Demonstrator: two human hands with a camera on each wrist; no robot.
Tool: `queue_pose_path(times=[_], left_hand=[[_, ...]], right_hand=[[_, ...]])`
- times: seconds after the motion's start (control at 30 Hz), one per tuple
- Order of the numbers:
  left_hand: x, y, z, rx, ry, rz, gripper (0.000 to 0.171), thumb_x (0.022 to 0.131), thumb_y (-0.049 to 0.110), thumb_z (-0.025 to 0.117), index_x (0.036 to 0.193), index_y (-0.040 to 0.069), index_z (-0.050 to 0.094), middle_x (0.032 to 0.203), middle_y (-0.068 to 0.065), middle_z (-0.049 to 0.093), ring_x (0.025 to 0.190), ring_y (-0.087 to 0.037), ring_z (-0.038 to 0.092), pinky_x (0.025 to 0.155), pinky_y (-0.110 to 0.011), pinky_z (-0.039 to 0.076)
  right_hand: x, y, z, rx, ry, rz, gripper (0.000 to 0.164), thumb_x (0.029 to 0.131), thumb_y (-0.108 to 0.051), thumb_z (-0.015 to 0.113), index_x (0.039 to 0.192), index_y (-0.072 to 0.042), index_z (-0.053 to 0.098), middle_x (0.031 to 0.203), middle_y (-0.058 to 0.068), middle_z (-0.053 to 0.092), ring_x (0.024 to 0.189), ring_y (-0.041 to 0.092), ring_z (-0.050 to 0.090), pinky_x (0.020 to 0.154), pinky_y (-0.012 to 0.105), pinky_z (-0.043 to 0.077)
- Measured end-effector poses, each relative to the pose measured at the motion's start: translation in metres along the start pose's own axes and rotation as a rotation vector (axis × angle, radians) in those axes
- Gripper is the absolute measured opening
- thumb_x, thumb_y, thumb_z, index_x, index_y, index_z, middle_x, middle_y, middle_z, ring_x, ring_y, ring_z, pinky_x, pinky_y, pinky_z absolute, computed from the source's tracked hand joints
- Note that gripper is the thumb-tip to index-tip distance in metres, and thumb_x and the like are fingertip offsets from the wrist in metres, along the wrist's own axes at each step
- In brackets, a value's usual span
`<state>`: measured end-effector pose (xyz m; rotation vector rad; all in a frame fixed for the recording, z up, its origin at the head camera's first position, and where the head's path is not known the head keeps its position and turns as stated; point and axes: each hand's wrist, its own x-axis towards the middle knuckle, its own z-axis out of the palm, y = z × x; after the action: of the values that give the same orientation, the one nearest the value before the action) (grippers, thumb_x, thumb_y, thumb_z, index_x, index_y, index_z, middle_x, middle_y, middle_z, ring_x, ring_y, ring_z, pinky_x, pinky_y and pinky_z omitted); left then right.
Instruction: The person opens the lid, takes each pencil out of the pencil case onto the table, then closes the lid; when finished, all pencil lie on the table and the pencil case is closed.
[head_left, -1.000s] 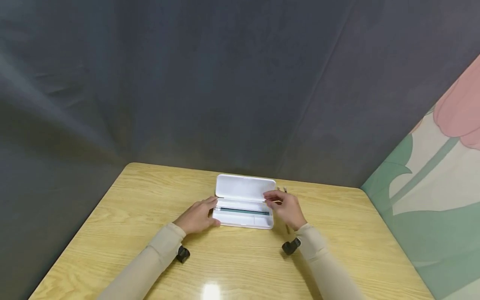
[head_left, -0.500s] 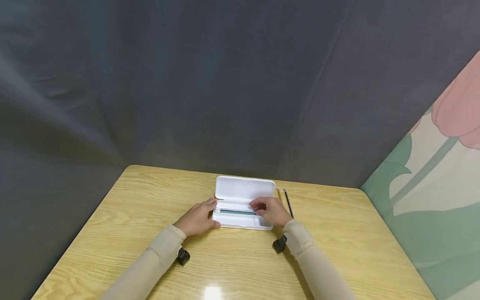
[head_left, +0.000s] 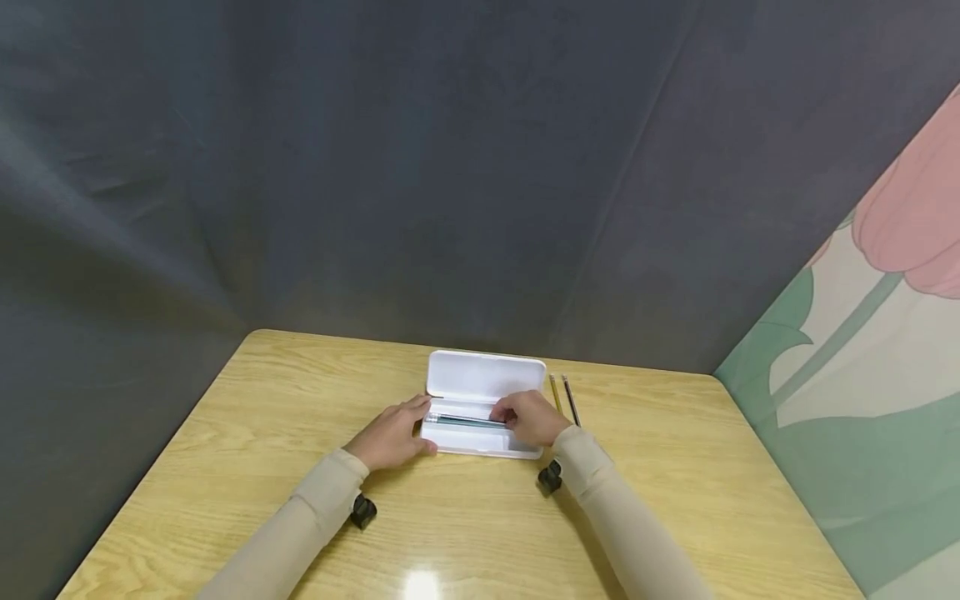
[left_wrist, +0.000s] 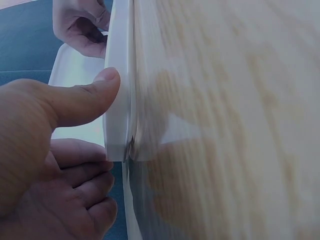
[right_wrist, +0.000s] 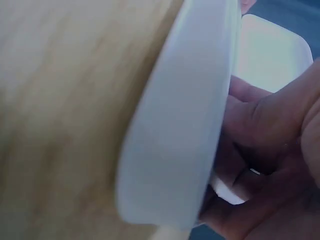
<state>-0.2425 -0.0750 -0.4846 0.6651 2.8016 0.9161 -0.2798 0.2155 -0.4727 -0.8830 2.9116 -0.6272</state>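
A white pencil case (head_left: 483, 451) lies on the table with its lid (head_left: 483, 375) raised at the back. Inside, a green pencil (head_left: 468, 424) and a darker one lie lengthwise, their eraser ends to the left. My left hand (head_left: 392, 437) holds the case's left end, thumb on the front wall and fingers round the far side. Reaching over the case's right end, my right hand (head_left: 534, 418) pinches the pencils' right end between thumb and curled fingers. That end is hidden by the hand. The right wrist view shows these fingers (right_wrist: 245, 120) behind the case's end wall.
To the right of the case lie a yellow pencil (head_left: 556, 393) and a black pencil (head_left: 572, 400) side by side. The wooden table (head_left: 450, 533) ends at a dark curtain (head_left: 450, 183) behind the case. A flower-patterned cloth (head_left: 862, 375) hangs on the right.
My right hand has moved left and down from the lid's right edge into the case. The yellow and black pencils have come into fuller view. My left hand stays at the case's left end.
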Motion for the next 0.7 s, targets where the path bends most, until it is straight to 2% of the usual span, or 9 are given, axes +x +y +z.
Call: queue_pose_path(times=[0.13,0.27,0.4,0.57,0.7], left_hand=[[0.000,0.000,-0.001,0.002,-0.003,-0.001,0.083,0.089,0.039,0.078,0.155,0.005,0.040,0.166,-0.010,0.032,0.153,-0.033,0.033,0.124,-0.049,0.036],[0.000,0.000,0.000,0.000,-0.006,0.001,0.083,0.089,0.039,0.077,0.155,0.005,0.040,0.166,-0.010,0.032,0.154,-0.032,0.033,0.124,-0.048,0.036],[-0.001,0.001,0.000,-0.004,-0.002,0.002,0.082,0.089,0.039,0.077,0.154,0.005,0.040,0.166,-0.009,0.032,0.154,-0.031,0.033,0.124,-0.047,0.036],[-0.001,0.002,0.000,-0.013,-0.005,0.010,0.082,0.090,0.038,0.076,0.155,0.004,0.039,0.166,-0.009,0.032,0.154,-0.032,0.033,0.124,-0.048,0.037],[-0.001,0.000,-0.002,-0.012,-0.007,0.008,0.082,0.091,0.039,0.076,0.155,0.004,0.038,0.167,-0.009,0.031,0.154,-0.032,0.033,0.124,-0.048,0.036]], right_hand=[[0.002,-0.003,-0.003,-0.044,-0.014,-0.032,0.032,0.082,0.013,0.061,0.093,-0.012,0.078,0.086,-0.004,0.074,0.077,0.004,0.058,0.070,0.020,0.053],[-0.001,-0.003,-0.004,-0.002,-0.004,-0.007,0.031,0.084,0.011,0.062,0.092,-0.013,0.079,0.087,-0.004,0.075,0.077,0.003,0.058,0.069,0.017,0.051],[-0.004,-0.002,-0.006,0.086,0.016,0.040,0.029,0.087,0.008,0.065,0.095,-0.014,0.080,0.092,-0.003,0.077,0.079,0.004,0.060,0.070,0.017,0.052],[-0.011,-0.002,-0.016,0.213,0.053,0.110,0.027,0.089,0.007,0.065,0.098,-0.014,0.080,0.089,-0.001,0.075,0.077,0.006,0.059,0.068,0.018,0.050],[-0.024,-0.002,-0.029,0.395,0.137,0.166,0.021,0.091,0.005,0.067,0.104,-0.007,0.078,0.094,0.009,0.073,0.080,0.008,0.060,0.068,0.017,0.052]])
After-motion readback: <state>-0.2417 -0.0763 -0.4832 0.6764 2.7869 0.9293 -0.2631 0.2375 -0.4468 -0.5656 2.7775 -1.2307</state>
